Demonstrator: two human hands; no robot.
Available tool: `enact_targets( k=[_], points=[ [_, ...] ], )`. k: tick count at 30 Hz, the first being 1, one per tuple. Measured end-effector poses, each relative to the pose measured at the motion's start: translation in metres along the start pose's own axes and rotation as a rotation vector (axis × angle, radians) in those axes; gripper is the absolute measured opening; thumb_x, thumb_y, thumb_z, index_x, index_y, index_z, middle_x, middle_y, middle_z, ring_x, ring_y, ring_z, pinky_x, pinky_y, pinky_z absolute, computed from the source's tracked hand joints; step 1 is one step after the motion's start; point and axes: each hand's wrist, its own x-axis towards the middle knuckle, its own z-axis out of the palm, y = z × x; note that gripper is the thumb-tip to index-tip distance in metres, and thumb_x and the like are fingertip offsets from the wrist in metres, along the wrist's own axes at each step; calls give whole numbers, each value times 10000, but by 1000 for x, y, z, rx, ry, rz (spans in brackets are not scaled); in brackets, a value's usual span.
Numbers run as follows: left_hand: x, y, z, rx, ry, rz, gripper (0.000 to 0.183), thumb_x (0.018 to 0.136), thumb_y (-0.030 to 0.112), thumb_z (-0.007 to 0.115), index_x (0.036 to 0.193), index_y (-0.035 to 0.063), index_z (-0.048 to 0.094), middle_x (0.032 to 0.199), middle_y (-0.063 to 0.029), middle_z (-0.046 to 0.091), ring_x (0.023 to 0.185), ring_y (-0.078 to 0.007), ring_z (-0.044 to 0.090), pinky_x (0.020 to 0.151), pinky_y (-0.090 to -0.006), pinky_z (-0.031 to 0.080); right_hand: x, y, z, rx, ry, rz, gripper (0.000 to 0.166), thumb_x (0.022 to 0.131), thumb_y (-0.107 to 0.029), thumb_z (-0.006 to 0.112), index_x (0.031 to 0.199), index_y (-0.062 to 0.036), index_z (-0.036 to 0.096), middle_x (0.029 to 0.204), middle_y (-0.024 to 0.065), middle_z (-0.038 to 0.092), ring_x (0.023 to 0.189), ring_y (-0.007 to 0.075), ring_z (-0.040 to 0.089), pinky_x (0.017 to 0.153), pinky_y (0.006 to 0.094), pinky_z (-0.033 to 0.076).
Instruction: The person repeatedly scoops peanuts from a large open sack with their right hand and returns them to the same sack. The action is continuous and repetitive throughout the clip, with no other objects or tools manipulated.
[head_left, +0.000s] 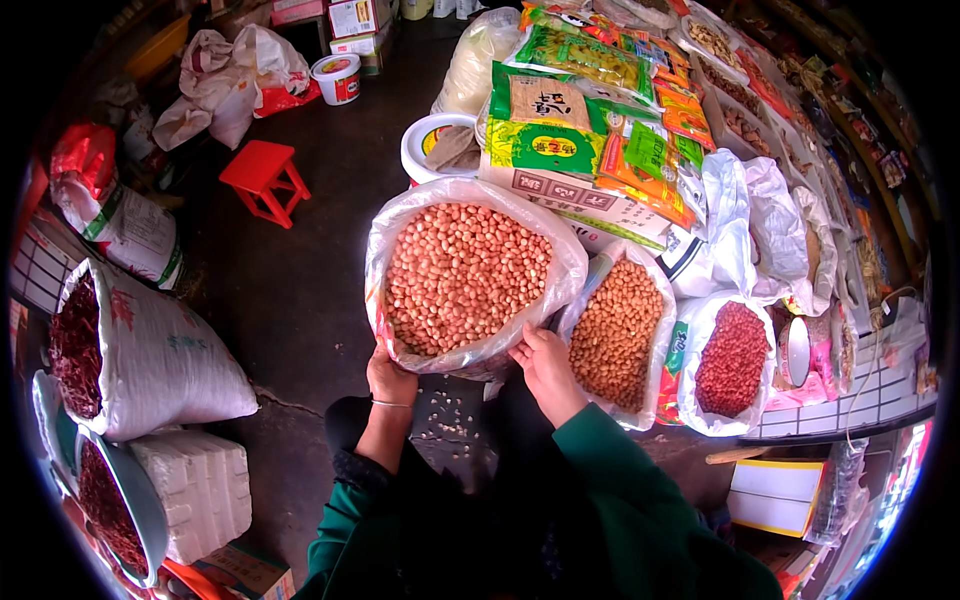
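A large woven plastic sack (566, 259) with a rolled rim stands before me, full of pinkish shelled peanuts (465, 277). My left hand (391, 381), a bangle at its wrist, grips the sack's near left edge; the fingertips are hidden under the rim. At the near right edge, my right hand (546, 367) holds the rim between thumb and fingers. Just right of that hand is a smaller sack of tan peanuts or beans (619, 330). Farther right, another white sack holds small red peanuts or beans (731, 360).
Packaged foods (551, 112) lie piled on cartons behind the sack. A red plastic stool (262, 176) stands on the dark floor at left. Beyond it are a sack of dried red chillies (172, 352), a foam box (196, 487) and a lidded bucket (337, 79). Small pale bits lie scattered near my feet.
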Motion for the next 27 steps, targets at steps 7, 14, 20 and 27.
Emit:
enact_targets(
  k=[7, 14, 20, 27],
  points=[
    [10, -7, -6, -44, -190, 28, 431, 939, 119, 426, 1339, -37, 395, 1356, -126, 466, 1226, -253, 478, 1046, -376, 384, 17, 16, -14, 496, -165, -24, 129, 921, 8, 448, 991, -46, 542, 1122, 110, 576, 1059, 215, 566, 963, 403, 451],
    [9, -6, -7, -257, -304, -37, 537, 928, 275, 521, 1383, 30, 375, 1423, -89, 419, 1299, -259, 405, 1098, -416, 304, -12, -6, 40, 460, -32, 36, 154, 901, -198, 380, 808, -107, 462, 681, 51, 447, 641, 178, 450, 621, 309, 394],
    [9, -3, -11, -250, -76, -109, 511, 965, 320, 441, 1382, 33, 373, 1430, -94, 408, 1313, -267, 382, 1104, -431, 279, -16, -13, 45, 321, 82, 24, 196, 932, -189, 395, 932, -63, 546, 848, 72, 566, 763, 180, 547, 727, 331, 476],
    [18, 33, -21, -67, 182, -120, 323, 933, 199, 406, 1186, 16, 487, 1132, -94, 549, 1008, -219, 512, 898, -362, 387, -56, -46, -5, -462, -80, -31, 237, 911, -75, 531, 1135, -9, 488, 968, 95, 593, 897, 197, 623, 745, 336, 525]
  ],
)
